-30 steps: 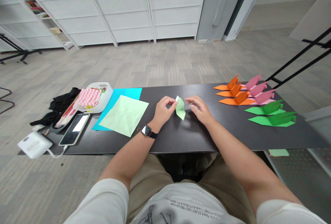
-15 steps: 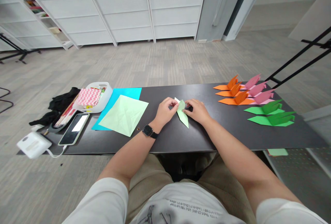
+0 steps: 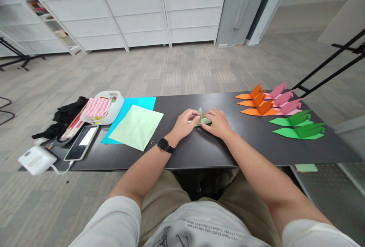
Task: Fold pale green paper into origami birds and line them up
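Note:
Between my hands is a small folded piece of pale green paper [image 3: 200,114], low over the dark table, with one narrow part sticking up. My left hand [image 3: 186,121] pinches its left side between thumb and fingers. On the other side my right hand [image 3: 216,122] grips it, fingers bent; part of the paper is hidden under them. To the left lies a creased pale green sheet [image 3: 137,127], partly on top of a bright blue sheet [image 3: 115,134].
Folded paper birds in orange [image 3: 258,108], pink [image 3: 288,107] and green [image 3: 299,131] stand at the right of the table [image 3: 182,155]. At the left are a white basket [image 3: 116,112], a phone [image 3: 81,142], a white charger [image 3: 37,160] and black cloth [image 3: 70,110].
The folded paper has turned from lying lengthwise toward me to lying crosswise, with a narrow part now upright. Both hands have shifted slightly around it.

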The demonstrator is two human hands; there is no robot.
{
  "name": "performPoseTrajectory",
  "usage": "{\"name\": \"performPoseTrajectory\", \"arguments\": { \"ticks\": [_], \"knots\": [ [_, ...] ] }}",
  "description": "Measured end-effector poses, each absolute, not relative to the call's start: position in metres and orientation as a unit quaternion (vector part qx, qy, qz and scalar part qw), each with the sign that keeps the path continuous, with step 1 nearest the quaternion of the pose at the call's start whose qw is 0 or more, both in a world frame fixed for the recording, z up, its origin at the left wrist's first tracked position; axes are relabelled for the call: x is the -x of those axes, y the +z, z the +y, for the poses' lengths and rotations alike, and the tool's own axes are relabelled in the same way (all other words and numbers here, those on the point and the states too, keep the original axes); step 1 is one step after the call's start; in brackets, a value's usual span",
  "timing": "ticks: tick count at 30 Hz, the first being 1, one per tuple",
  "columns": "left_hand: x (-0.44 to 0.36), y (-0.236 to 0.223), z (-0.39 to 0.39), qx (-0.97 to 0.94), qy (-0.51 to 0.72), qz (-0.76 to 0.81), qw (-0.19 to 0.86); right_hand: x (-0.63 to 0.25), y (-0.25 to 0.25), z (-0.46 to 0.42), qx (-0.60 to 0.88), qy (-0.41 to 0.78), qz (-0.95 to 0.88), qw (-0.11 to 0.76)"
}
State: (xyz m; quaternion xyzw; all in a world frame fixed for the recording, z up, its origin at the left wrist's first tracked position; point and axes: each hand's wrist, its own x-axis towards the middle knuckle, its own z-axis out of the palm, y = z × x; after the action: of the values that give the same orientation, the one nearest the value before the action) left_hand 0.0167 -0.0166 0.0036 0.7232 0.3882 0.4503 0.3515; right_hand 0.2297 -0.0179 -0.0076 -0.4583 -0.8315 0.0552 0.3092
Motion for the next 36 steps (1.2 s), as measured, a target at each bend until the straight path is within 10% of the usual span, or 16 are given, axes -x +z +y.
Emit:
{"name": "performPoseTrajectory", "arguments": {
  "ticks": [18, 36],
  "knots": [
    [-0.009, 0.001, -0.011, -0.704, 0.439, 0.432, 0.354, -0.235, -0.002, -0.012, 0.424, 0.206, -0.766, 0.437],
    [-0.013, -0.002, -0.013, -0.724, 0.406, 0.435, 0.350, -0.237, 0.011, -0.021, 0.430, 0.110, -0.737, 0.509]
  ]
}}
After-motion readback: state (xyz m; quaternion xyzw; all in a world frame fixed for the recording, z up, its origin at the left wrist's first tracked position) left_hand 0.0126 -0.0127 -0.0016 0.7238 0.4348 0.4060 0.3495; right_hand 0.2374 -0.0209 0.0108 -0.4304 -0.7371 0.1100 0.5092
